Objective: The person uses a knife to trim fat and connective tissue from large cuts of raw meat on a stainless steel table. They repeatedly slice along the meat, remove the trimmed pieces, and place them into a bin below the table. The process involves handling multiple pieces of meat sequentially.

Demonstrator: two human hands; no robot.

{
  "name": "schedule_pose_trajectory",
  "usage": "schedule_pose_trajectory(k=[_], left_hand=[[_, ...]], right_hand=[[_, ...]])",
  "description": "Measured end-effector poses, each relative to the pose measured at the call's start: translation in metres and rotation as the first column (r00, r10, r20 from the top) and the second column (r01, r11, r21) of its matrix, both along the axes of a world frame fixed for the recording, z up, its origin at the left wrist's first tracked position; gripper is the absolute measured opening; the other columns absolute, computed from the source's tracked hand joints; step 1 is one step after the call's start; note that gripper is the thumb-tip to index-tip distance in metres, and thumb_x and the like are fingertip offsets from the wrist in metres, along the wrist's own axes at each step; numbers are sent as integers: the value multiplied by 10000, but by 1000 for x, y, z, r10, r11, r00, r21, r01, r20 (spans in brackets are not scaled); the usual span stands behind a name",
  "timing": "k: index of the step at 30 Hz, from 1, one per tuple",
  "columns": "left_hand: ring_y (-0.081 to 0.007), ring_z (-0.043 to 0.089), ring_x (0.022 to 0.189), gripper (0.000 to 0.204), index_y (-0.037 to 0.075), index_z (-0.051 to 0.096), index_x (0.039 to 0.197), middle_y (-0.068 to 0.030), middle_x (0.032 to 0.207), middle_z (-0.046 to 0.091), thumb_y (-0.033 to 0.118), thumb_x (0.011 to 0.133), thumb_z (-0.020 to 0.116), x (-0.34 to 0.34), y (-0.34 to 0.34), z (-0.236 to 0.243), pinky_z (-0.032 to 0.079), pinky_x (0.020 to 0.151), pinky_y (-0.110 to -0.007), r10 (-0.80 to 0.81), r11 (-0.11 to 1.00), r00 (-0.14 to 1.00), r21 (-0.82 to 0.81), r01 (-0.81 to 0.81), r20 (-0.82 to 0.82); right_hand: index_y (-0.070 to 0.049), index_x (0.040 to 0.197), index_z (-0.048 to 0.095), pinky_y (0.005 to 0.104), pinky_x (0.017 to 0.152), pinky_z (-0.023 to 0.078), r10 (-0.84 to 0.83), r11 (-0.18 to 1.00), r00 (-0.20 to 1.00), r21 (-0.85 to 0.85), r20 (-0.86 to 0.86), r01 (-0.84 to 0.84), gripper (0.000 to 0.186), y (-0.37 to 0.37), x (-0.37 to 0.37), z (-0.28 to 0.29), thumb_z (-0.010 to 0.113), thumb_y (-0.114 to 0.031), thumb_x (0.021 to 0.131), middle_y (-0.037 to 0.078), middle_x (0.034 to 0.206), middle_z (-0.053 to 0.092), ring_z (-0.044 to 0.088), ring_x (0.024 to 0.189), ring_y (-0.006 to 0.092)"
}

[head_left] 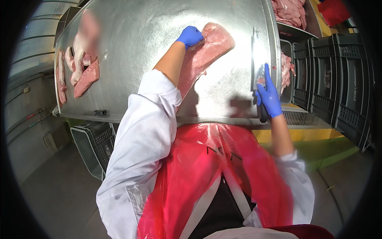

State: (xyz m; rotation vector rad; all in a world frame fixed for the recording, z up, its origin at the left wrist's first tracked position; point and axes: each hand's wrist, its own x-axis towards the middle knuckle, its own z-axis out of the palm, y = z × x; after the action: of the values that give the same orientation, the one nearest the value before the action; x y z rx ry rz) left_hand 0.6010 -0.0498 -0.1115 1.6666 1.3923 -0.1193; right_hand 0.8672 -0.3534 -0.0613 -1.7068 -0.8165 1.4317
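A long pale-pink slab of raw meat (214,43) lies slantwise on the steel table (139,44), its near end partly behind my left forearm. My left hand (191,36), in a blue glove, is closed at the slab's left edge near its far end. On the right side of the table, my blue-gloved right hand (269,95) has fingers curled at the dark handle of a knife (254,51), one finger stretched forward. The blade points away from me, well apart from the meat. Part of the handle is hidden by the hand.
Several meat pieces (86,79) lie at the table's left edge, partly blurred. A small dark tool (99,112) rests at the near left edge. To the right are grey crates (330,79), meat trimmings (286,71) and a bin of meat (289,12). Another crate (89,147) stands below left.
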Motion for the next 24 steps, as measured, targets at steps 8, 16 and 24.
schedule_pose_trajectory(k=[8, 16, 24], left_hand=[[-226, 695, 883, 490, -53, 721, 1090, -155, 947, 735, 334, 809, 828, 5, 7, -3, 545, 818, -351, -93, 992, 995, 86, 91, 29], [-236, 706, 910, 392, -40, 710, 1109, -170, 979, 738, 267, 865, 715, 12, -24, 20, 547, 837, -357, 22, 998, 975, 59, -36, 222], [-264, 719, 897, 393, -43, 701, 1136, -196, 1010, 738, 223, 849, 730, 26, -17, 4, 558, 840, -367, -11, 947, 986, 318, -43, 167]], right_hand=[[-284, 1672, 79, 290, 478, 501, -5, 998, 995, 64, -97, 12, 834, 84, -35, -18, 506, -66, 990, 28, 676, 540, 519, 503, 101], [-251, 1670, 64, 330, 520, 559, -30, 988, 1000, 154, -1, 30, 820, 164, -61, -56, 521, -98, 1007, 120, 922, 659, 603, 577, 145], [-233, 1669, 80, 327, 533, 562, -56, 986, 996, 151, -63, 65, 807, 202, -59, -69, 525, -107, 1008, 131, 937, 672, 624, 602, 166]])
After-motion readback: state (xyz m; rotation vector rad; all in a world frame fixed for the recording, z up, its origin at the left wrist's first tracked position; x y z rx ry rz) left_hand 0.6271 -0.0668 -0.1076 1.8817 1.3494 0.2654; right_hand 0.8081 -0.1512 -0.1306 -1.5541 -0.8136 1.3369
